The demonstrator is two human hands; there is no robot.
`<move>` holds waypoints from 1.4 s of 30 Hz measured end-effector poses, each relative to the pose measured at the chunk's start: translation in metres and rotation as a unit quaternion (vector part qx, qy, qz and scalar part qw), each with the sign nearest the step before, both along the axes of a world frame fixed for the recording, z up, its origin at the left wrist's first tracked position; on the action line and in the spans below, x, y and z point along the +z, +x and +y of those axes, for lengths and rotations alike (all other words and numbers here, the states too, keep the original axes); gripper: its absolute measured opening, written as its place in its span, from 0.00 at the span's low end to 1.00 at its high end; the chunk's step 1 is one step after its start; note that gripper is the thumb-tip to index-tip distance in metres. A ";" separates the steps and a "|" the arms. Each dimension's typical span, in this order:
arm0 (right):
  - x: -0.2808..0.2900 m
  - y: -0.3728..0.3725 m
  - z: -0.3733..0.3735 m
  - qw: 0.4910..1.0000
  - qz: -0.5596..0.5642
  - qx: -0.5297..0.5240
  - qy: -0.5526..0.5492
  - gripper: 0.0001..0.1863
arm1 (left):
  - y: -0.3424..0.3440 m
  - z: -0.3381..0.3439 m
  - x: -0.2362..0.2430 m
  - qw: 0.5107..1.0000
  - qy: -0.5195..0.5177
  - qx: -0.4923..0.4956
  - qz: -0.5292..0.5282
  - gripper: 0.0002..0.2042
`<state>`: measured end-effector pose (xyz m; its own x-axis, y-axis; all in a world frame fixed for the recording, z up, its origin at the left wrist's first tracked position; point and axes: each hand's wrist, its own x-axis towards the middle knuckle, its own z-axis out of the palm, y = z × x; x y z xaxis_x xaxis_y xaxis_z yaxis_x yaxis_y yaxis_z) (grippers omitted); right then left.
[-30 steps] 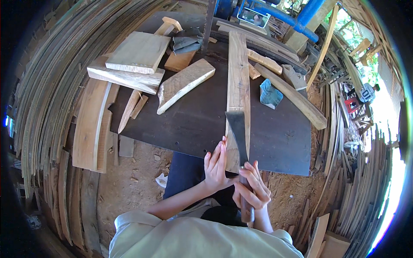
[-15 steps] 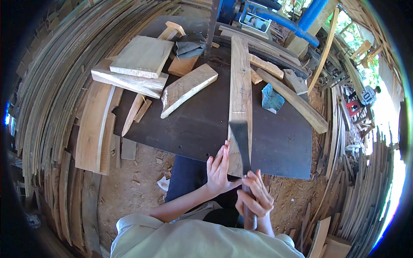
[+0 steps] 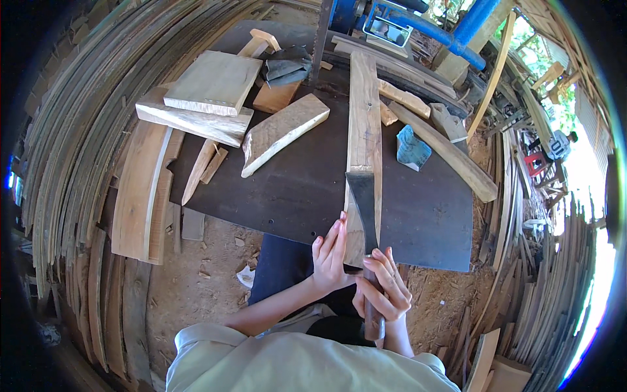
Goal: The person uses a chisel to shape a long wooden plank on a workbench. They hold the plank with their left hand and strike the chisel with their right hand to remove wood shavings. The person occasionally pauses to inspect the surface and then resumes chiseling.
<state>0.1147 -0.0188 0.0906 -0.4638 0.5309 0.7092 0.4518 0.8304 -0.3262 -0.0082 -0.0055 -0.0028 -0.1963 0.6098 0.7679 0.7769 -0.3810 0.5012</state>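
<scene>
Occlusions, crops:
Right hand (image 3: 386,285) covers part of wooden tool handle (image 3: 374,325); blade (image 3: 366,204) hides some plank (image 3: 364,127). Bottom edge crops shirt (image 3: 307,366), top edge blue machine frame (image 3: 471,25). Phone screen (image 3: 386,30) too small to tell.

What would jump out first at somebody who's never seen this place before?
Probably the dark tapered metal blade over the near end of the long brown wooden board, its round brown handle in the right hand, with the left hand at the board's left edge. Next, likely, the crumpled light-blue sheet right of the board and the thick pale wooden slab stacked at far left.
</scene>
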 end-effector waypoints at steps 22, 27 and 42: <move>-0.003 -0.016 -0.008 0.999 0.018 -0.030 0.041 0.06 | -0.001 0.009 -0.005 0.999 0.040 -0.032 -0.001 0.29; -0.008 -0.018 -0.009 0.997 0.021 -0.038 0.064 0.08 | 0.001 0.012 -0.005 0.998 0.055 -0.040 -0.001 0.31; -0.010 -0.020 -0.012 0.993 -0.039 -0.016 0.107 0.04 | -0.002 0.007 0.001 0.972 0.103 -0.165 -0.134 0.45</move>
